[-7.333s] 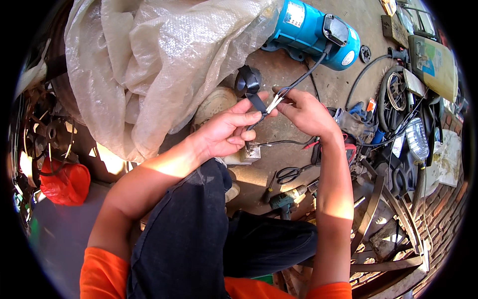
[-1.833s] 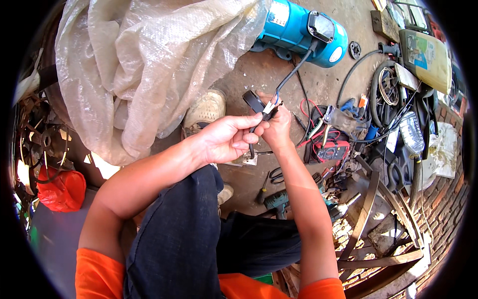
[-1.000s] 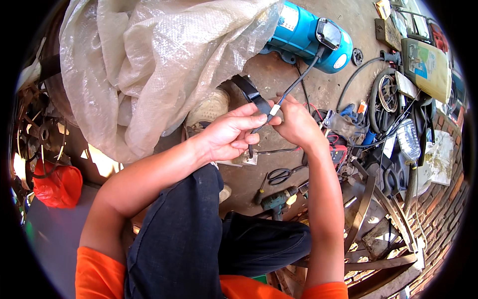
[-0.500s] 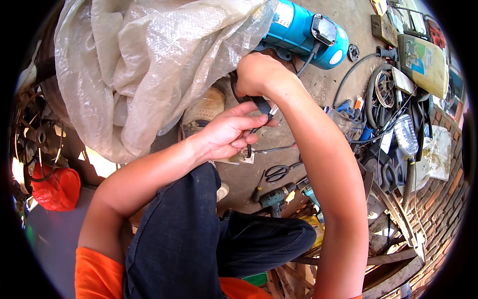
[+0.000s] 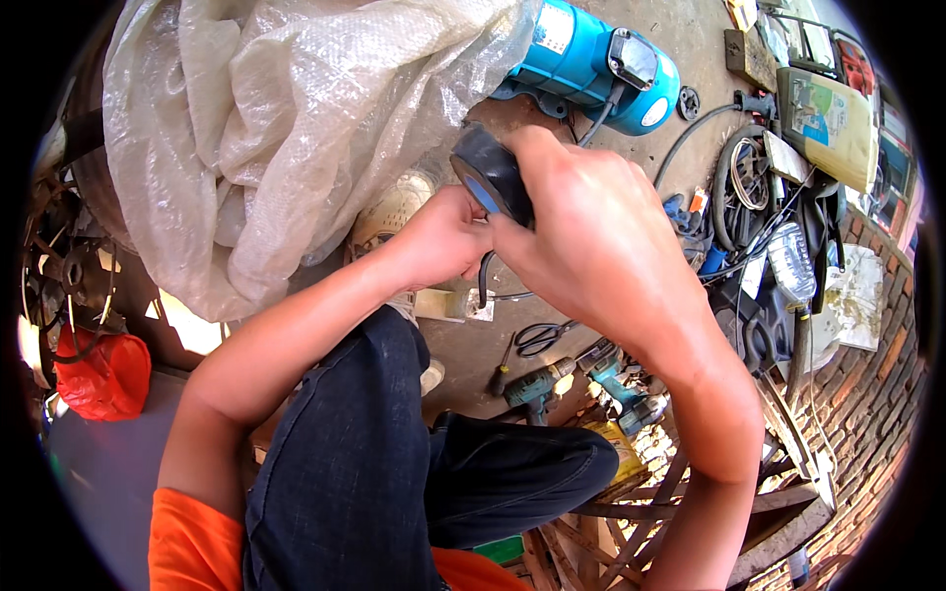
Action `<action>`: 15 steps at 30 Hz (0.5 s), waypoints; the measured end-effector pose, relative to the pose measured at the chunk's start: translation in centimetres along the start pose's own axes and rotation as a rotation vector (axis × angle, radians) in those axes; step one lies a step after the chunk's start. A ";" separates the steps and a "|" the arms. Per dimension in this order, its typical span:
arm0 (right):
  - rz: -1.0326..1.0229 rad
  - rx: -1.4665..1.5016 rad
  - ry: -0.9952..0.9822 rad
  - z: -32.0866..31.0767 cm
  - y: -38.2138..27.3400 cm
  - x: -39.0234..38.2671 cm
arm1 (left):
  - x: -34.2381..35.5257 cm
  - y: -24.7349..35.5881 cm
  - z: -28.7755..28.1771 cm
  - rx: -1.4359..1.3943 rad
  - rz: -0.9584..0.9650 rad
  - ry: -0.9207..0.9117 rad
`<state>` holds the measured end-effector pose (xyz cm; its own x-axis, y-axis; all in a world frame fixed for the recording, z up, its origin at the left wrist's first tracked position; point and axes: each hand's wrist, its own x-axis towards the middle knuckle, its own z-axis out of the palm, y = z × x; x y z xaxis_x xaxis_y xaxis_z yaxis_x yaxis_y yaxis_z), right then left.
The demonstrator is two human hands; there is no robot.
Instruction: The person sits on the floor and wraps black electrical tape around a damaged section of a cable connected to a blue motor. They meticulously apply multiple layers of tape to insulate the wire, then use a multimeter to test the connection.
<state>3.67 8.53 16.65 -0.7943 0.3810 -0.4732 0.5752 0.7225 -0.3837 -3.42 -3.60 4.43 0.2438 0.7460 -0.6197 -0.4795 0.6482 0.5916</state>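
My right hand (image 5: 596, 222) grips a roll of black electrical tape (image 5: 507, 182) on its edge, with the thumb below it. Against that thumb, my left hand (image 5: 443, 236) is closed in a pinch. A thin black cable (image 5: 483, 283) hangs down from between the hands; the spot where the left fingers pinch is hidden. Just beyond the hands lies a blue electric motor (image 5: 567, 64) with a black terminal box and a cable. A whitish woven plastic sheet (image 5: 315, 118) drapes down to the left of the roll.
On the floor near my knee lie scissors (image 5: 540, 338), a screwdriver (image 5: 501, 377) and a teal cordless drill (image 5: 532, 389). To the right are a plastic jerrycan (image 5: 828, 123), a clear bottle (image 5: 791, 264) and tangled cables. A red bag (image 5: 103, 374) sits at far left.
My right hand has turned and moved slightly nearer, bringing the tape roll into plain sight. Its forearm has swung right. My left hand's fingers have closed more tightly.
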 end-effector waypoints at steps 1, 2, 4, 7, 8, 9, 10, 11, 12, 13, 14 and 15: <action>0.023 0.035 0.046 -0.1 0.3 -1.4 | -0.3 0.6 0.0 0.073 0.013 -0.016; 0.049 0.058 0.097 0.0 0.7 -2.9 | -0.3 0.6 0.1 0.042 0.021 -0.034; 0.102 0.106 0.202 0.5 1.6 -5.8 | -0.1 0.5 0.5 -0.017 0.034 -0.066; 0.222 0.115 0.326 1.5 3.1 -9.7 | 0.4 0.1 0.8 -0.159 -0.008 -0.114; 0.217 0.106 0.338 2.0 3.6 -10.5 | 0.5 0.0 1.0 -0.231 -0.038 -0.116; 0.211 0.097 0.350 2.6 4.2 -11.2 | 0.5 0.0 1.2 -0.303 -0.068 -0.116; 0.207 0.086 0.364 3.2 4.6 -11.8 | 0.6 -0.1 1.3 -0.343 -0.077 -0.125; 0.303 0.137 0.293 3.9 4.7 -12.4 | 0.7 -0.2 1.4 -0.382 -0.086 -0.133; 0.281 0.127 0.291 4.4 5.1 -12.6 | 0.7 -0.2 1.4 -0.422 -0.095 -0.141; 0.261 0.120 0.289 5.0 5.5 -12.8 | 0.7 -0.3 1.5 -0.459 -0.108 -0.147; 0.242 0.114 0.302 5.5 5.8 -12.9 | 0.7 -0.2 1.6 -0.460 -0.113 -0.134; 0.223 0.108 0.316 6.0 6.1 -12.8 | 0.7 0.1 1.8 -0.460 -0.117 -0.121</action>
<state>18.48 4.60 15.64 -0.6589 0.6926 -0.2937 0.7443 0.5436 -0.3880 -1.81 -2.78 4.95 0.4017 0.7022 -0.5878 -0.7589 0.6145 0.2155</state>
